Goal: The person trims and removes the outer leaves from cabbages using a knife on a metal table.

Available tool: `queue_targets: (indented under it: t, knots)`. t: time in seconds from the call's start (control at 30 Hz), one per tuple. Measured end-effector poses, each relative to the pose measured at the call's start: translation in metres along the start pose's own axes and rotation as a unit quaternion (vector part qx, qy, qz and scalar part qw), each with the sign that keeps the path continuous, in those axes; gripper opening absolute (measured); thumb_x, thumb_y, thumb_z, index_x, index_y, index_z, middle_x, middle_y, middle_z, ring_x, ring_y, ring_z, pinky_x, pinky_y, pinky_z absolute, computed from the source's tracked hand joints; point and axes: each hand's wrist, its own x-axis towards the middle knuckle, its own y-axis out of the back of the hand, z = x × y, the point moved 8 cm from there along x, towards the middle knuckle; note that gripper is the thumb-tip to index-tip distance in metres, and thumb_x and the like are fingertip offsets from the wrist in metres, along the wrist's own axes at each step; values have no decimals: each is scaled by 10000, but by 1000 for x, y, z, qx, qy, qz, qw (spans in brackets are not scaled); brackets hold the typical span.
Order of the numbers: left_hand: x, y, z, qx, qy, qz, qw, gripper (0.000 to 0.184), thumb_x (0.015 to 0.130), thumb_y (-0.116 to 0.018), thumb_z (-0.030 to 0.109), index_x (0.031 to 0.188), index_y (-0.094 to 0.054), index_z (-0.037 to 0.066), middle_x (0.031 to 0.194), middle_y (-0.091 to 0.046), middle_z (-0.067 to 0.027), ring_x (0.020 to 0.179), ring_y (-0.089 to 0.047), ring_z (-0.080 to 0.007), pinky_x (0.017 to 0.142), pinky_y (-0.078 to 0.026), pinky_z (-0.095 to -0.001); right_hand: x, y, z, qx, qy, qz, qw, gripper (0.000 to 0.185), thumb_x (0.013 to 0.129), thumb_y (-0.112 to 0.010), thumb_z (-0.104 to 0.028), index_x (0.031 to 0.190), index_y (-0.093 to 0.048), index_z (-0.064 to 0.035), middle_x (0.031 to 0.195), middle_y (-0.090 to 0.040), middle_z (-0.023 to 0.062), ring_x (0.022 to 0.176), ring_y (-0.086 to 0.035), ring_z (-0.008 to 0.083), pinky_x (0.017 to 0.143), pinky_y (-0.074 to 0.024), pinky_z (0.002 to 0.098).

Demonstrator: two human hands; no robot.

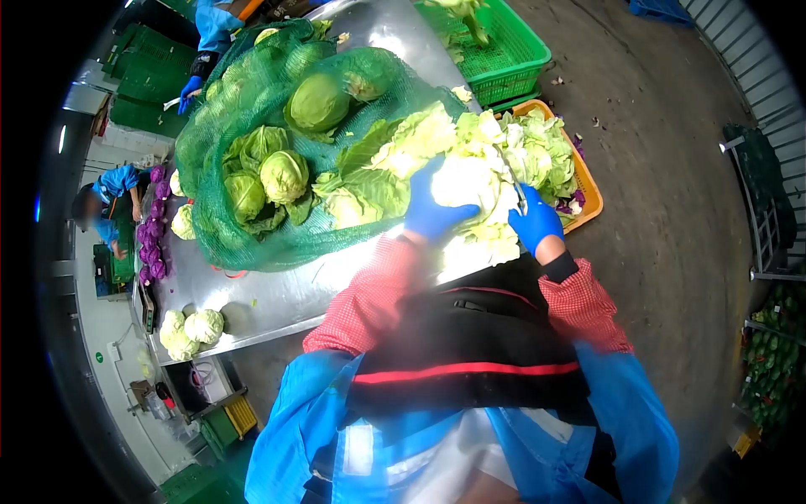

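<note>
My left hand (437, 204), in a blue glove, is spread around the side of a pale, overexposed cabbage (462, 183), thumb toward me and fingers on the far side. My right hand (536, 222), also gloved in blue, is closed round a knife (516, 186) whose blade points away from me along the cabbage's right side. Loose outer leaves (411, 139) lie around and beyond the cabbage. To the left, several whole green cabbages (284, 176) sit in an opened green mesh bag (336, 244).
The steel table (294, 294) bears trimmed cabbages (203, 326) at its near left corner and a row of purple cabbages (154, 227). An orange crate (592, 197) of leaves and a green crate (512, 50) adjoin its right edge. Co-workers' gloved hand (190, 92) and blue sleeve (117, 181) show across the table.
</note>
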Motion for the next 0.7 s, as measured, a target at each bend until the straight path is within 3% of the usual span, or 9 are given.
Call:
queue_targets:
  t: [0.07,0.13,0.27,0.3,0.4,0.47,0.53,0.6,0.7]
  knots:
    - [7,2,-11,-62,34,-14,997,962,615,-899,199,1400,-362,53,1330,-462,-117,1227,-455,-241,1053,-378,-352,-1,-2,14,6,5,17,1000,407,841,-590,-284,1218,-543,-139,971,-665,211,898,-634,407,779,-509,464]
    - [18,10,-42,-70,31,-44,996,910,645,-878,140,1406,-381,79,1311,-490,-109,1201,-487,-235,1031,-408,-344,6,-2,26,6,5,60,998,360,850,-595,-290,1170,-568,-127,957,-661,223,890,-629,414,771,-509,464]
    - [11,16,-45,-294,144,-20,945,826,702,-833,110,1407,-401,108,1288,-503,-92,1174,-514,-216,1005,-437,-336,22,13,34,49,40,102,993,368,865,-610,-363,1140,-598,-119,977,-668,212,891,-638,403,764,-507,465]
    - [11,19,-29,-190,81,-26,978,774,750,-790,110,1413,-391,108,1294,-501,-95,1175,-514,-219,1004,-440,-341,20,20,17,142,59,102,983,527,843,-637,-468,1244,-558,-135,1004,-672,210,906,-647,394,775,-506,460]
    - [7,17,-1,-127,33,-6,991,740,774,-748,87,1418,-382,109,1298,-498,-99,1173,-516,-221,996,-446,-343,-2,41,-53,41,30,69,996,675,808,-672,-508,1349,-483,-152,1020,-672,217,918,-651,389,790,-505,456]
    - [12,24,-32,-151,52,26,987,724,792,-745,136,1416,-380,99,1312,-473,-111,1177,-504,-224,981,-452,-343,-12,36,-79,-3,86,85,993,774,782,-699,-519,1408,-414,-163,1030,-664,238,933,-643,401,807,-502,452]
    - [14,36,-57,-213,90,65,971,783,765,-795,204,1418,-377,87,1340,-426,-134,1192,-478,-230,969,-454,-343,2,17,-56,96,108,66,987,533,816,-692,-397,1244,-553,-111,1040,-680,179,939,-652,359,791,-514,403]
    - [8,40,-66,-326,135,64,933,739,801,-766,250,1413,-385,88,1353,-422,-126,1196,-475,-229,962,-455,-336,0,14,-48,185,175,107,961,357,840,-671,-289,1137,-606,-101,1018,-691,142,903,-665,333,753,-522,381]
    - [2,42,-79,-453,179,38,873,706,842,-695,344,1416,-381,80,1372,-433,-129,1195,-491,-250,963,-453,-368,15,12,-27,136,128,107,977,296,850,-653,-230,1113,-616,-101,962,-699,132,863,-676,318,722,-524,377]
